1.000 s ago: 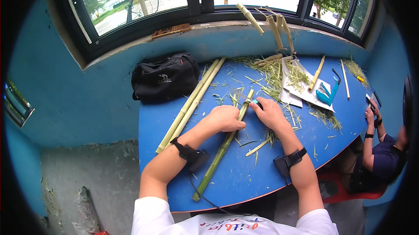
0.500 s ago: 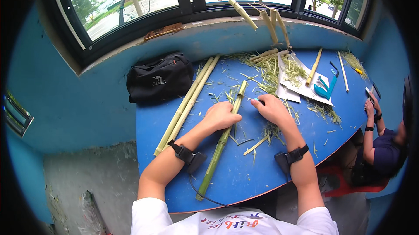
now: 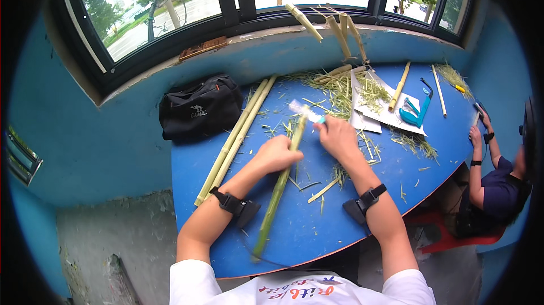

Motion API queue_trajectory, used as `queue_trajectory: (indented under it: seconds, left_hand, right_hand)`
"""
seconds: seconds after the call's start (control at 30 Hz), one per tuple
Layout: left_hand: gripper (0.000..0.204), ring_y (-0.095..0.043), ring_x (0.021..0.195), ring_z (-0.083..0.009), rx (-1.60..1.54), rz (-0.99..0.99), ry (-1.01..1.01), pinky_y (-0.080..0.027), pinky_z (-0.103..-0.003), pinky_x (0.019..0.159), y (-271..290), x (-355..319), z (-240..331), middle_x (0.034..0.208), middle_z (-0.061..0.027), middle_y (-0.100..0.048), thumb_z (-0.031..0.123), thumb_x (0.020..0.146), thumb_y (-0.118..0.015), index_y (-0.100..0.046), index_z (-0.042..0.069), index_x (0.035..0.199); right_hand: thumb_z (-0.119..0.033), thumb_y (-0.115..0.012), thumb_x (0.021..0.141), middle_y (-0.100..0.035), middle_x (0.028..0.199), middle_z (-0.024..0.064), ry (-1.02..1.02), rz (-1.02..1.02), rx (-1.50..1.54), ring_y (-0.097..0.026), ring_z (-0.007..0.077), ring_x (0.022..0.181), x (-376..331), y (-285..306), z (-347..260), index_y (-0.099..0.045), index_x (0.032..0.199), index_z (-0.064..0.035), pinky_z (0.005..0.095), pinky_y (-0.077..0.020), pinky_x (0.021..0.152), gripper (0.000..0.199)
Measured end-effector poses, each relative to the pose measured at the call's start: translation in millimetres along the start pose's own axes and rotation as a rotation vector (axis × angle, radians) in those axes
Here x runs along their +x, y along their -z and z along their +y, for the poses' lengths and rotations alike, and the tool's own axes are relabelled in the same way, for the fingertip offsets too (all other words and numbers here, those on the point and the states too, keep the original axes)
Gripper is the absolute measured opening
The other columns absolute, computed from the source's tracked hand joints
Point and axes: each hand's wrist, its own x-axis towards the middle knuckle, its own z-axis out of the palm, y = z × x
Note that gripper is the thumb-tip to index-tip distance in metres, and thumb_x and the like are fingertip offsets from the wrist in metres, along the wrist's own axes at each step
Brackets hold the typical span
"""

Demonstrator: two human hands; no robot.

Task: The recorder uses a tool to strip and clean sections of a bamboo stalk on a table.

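Note:
A long green stalk [image 3: 277, 190] lies slanted on the blue table [image 3: 317, 237], its lower end near the table's front edge. My left hand [image 3: 277, 154] is closed around the stalk at its middle. My right hand [image 3: 338, 137] grips a small knife [image 3: 306, 111] with a turquoise handle; the blade is blurred at the stalk's far tip. Thin green shavings [image 3: 339, 91] lie scattered beyond both hands.
Two more long stalks [image 3: 235, 138] lie to the left, beside a black bag [image 3: 198, 107]. White paper sheets [image 3: 385, 109], a turquoise tool [image 3: 416, 112] and thin sticks are at the back right. Short stalks lean on the window sill. Another person [image 3: 493, 186] sits at the right.
My right hand has slid up toward the stalk's far tip, and the knife blade now shows blurred there. My left hand keeps its hold on the stalk.

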Motion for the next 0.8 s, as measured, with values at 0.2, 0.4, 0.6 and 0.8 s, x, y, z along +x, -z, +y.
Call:
queue_trajectory:
  seconds: [0.2, 0.4, 0.6, 0.8]
  left_hand:
    - [0.026, -0.055, 0.051, -0.0179, -0.286, -0.066, -0.127, -0.045, -0.032, 0.052, -26, -1, 7, 0.055, -0.0092, -0.056, 0.024, 0.068, -0.059, -0.059, -0.001, 0.067]
    - [0.012, -0.046, 0.045, -0.0115, -0.866, -0.136, -0.147, -0.037, -0.024, 0.041, -16, 13, -14, 0.056, -0.0045, -0.05, 0.012, 0.078, -0.053, -0.051, 0.003, 0.07]
    - [0.019, -0.04, 0.045, -0.0081, -0.975, -0.087, -0.171, -0.034, -0.021, 0.04, -15, 10, -9, 0.057, -0.0019, -0.045, 0.018, 0.083, -0.058, -0.047, 0.007, 0.072]
    - [0.022, -0.04, 0.041, -0.0077, -1.047, -0.124, -0.189, -0.032, -0.021, 0.038, -9, 12, -12, 0.055, -0.0003, -0.045, 0.02, 0.085, -0.059, -0.047, 0.009, 0.071]
  right_hand:
    - [-0.036, -0.052, 0.088, -0.061, 0.071, 0.0213, -0.074, 0.191, 0.294, -0.059, 0.0404, 0.068, 3, 35, 9, -0.057, 0.076, -0.0017, 0.0475, -0.0455, 0.06, 0.036]
    - [-0.038, -0.053, 0.087, -0.06, 0.071, 0.0207, 0.089, -0.017, 0.312, -0.057, 0.0404, 0.071, -3, 22, -5, -0.057, 0.075, -0.002, 0.0472, -0.0439, 0.063, 0.038]
    - [-0.041, -0.052, 0.087, -0.06, 0.074, 0.0206, 0.064, -0.08, 0.351, -0.058, 0.0388, 0.076, -1, 27, -4, -0.059, 0.079, -0.0005, 0.0459, -0.044, 0.068, 0.042]
    - [-0.042, -0.052, 0.086, -0.062, 0.077, 0.0211, 0.073, -0.053, 0.36, -0.059, 0.0386, 0.077, 4, 23, 1, -0.062, 0.082, -0.0013, 0.0457, -0.0443, 0.068, 0.042]
